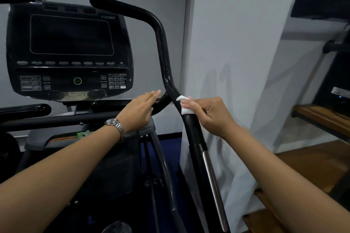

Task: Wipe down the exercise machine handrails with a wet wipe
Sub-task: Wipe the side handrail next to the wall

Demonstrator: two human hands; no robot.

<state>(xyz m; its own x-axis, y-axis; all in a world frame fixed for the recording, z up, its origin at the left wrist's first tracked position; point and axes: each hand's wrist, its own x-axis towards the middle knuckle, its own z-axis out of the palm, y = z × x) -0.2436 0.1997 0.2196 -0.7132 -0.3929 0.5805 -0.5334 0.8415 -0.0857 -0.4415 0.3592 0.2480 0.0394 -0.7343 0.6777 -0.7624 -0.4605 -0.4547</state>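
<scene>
The black right handrail (162, 51) of the exercise machine rises from the lower right, bends near the middle and curves left at the top. My right hand (210, 113) grips a white wet wipe (184, 105) wrapped against the rail just below the bend. My left hand (141, 108), with a metal watch on its wrist, lies flat with straight fingers on the short black side bar (162, 102) that branches from the rail. A silver contact strip (214, 185) runs down the rail's lower part.
The dark console (70, 51) with screen and keypad stands at the left, above two black handles (24, 109). A white wall corner (191, 43) is close behind the rail. Another machine (333, 62) and wooden flooring (306, 161) are at the right.
</scene>
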